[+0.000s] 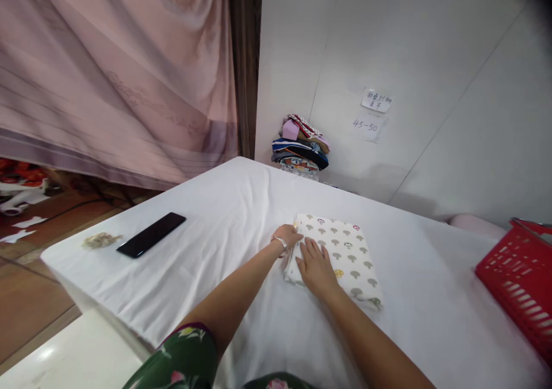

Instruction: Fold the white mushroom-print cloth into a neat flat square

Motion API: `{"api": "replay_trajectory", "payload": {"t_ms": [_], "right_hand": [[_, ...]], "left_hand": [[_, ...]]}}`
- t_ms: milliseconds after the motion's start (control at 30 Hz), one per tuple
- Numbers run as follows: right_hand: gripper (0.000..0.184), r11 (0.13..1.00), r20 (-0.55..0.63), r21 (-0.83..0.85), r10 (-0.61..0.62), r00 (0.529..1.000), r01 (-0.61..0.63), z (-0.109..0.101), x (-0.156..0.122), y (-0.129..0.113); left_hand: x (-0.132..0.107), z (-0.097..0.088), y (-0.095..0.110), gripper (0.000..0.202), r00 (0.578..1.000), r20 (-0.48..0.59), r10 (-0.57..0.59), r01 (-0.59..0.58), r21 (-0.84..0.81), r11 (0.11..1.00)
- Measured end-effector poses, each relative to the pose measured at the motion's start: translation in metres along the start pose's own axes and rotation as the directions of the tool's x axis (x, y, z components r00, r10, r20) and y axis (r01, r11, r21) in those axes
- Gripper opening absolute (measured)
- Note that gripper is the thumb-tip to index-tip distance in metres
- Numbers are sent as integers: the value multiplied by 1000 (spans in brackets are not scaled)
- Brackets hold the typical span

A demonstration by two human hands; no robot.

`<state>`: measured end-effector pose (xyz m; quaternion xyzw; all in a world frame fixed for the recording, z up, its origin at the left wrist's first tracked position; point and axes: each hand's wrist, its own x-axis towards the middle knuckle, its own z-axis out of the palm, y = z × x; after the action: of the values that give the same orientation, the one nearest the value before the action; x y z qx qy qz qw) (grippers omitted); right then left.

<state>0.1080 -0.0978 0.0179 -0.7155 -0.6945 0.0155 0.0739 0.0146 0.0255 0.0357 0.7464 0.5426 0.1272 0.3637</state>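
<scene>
Home-like room; pink curtain [116, 78]; sheet-covered table [224, 205]; stacked clothes [301, 144].

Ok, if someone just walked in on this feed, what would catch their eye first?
Most likely the folded mushroom-print cloth in the middle of the white-covered table, with the right hand flat on it and the left hand at its left edge. After that, the red basket at the table's right edge and the black phone lying towards the left corner.

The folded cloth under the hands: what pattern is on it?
Small mushrooms, mostly grey, on the cream folded cloth; head view shows it.
</scene>
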Motion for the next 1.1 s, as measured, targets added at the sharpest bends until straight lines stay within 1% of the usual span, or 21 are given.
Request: {"api": "replay_trajectory", "payload": {"t_ms": [133,167,233,333,467,633,867,1000,1100], "right_hand": [[51,1000,-20,-8,-13,1000,13,0,-1,1],[51,1000,-24,-10,-14,1000,14,0,-1,0],[51,1000,-27,-11,-16,999,16,-1,-1,0],[51,1000,-19,-10,-12,1000,12,-2,-2,0],[51,1000,-13,-10,-9,1000,9,-3,-2,-1],[51,1000,-10,-10,-2,1000,2,-2,-1,0],[50,1000,-51,-16,-19,999,18,1,-1,1],[50,1000,-61,-13,-21,998,20,1,-2,1],[50,1000,-59,-12,-21,998,20,1,-3,1]], "left_hand": [[2,3,-5,32,998,-53,38,-42,-75,996],[2,3,-6,32,997,-64,43,-49,-88,995],[1,3,-8,25,996,-80,47,-56,-107,993],[-1,5,-10,17,996,-83,41,-51,-121,991],[0,8,-13,20,996,-88,11,-20,-103,994],[7,9,-13,19,996,-87,-1,-4,-56,998],[12,6,-6,27,997,-74,-10,10,-13,1000],[11,3,-1,37,998,-55,-3,2,-7,1000],[10,1,1,39,999,-45,-6,6,-7,1000]]}}
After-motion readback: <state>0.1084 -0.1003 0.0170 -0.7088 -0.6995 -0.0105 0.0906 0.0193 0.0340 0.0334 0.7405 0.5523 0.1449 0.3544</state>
